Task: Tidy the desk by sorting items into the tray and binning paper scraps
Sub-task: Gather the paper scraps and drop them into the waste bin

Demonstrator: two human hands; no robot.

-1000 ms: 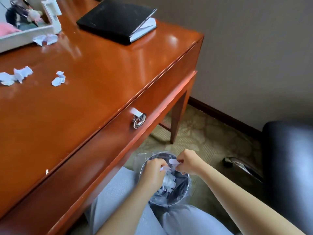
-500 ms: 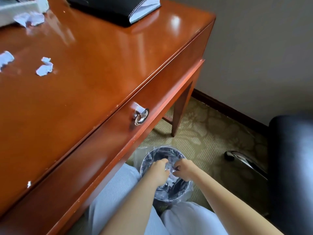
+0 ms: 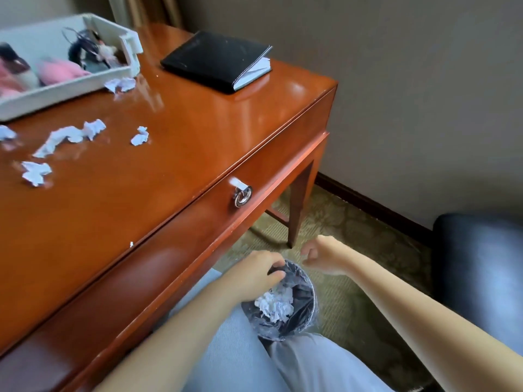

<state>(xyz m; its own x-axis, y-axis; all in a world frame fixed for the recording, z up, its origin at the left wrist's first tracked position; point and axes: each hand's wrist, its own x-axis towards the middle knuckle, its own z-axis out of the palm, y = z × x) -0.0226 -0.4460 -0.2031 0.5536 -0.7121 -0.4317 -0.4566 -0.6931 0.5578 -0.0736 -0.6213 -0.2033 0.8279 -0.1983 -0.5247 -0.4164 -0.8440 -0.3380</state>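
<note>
Down at 6 o'clock in the view, a small round waste bin (image 3: 310, 290) with a clear liner stands on the carpet between the person's knees, mouth up, holding a wad of crumpled paper scraps (image 3: 275, 305). The left hand (image 3: 259, 271) hangs over the bin's rim at its 10 o'clock, fingers bent downward. Its palm side is hidden, so whether that grip pinches the liner or holds nothing cannot be told. The right hand (image 3: 322, 256) hovers just beyond the rim at the bin's 1 o'clock, fingers loosely curled around nothing.

More scraps lie on the wooden surface (image 3: 184, 142) at the view's 9 to 10 o'clock. A long torn strip (image 3: 68, 137) has its long axis running from 8 to 2 o'clock. A small wad (image 3: 140, 136) sits at the strip's 3 o'clock, another (image 3: 35, 172) at its 7 o'clock, and one more (image 3: 120, 84) touches or nearly touches the tray's near wall. A further scrap (image 3: 5, 134) is cut off by the left edge.

The white tray (image 3: 70, 89) at 10 o'clock is also cut by the frame. Its contents are blurred: something pink, something dark with thin cords. A black notebook (image 3: 215, 60) lies flat at 12 o'clock, its page edges facing 4 o'clock.
</note>
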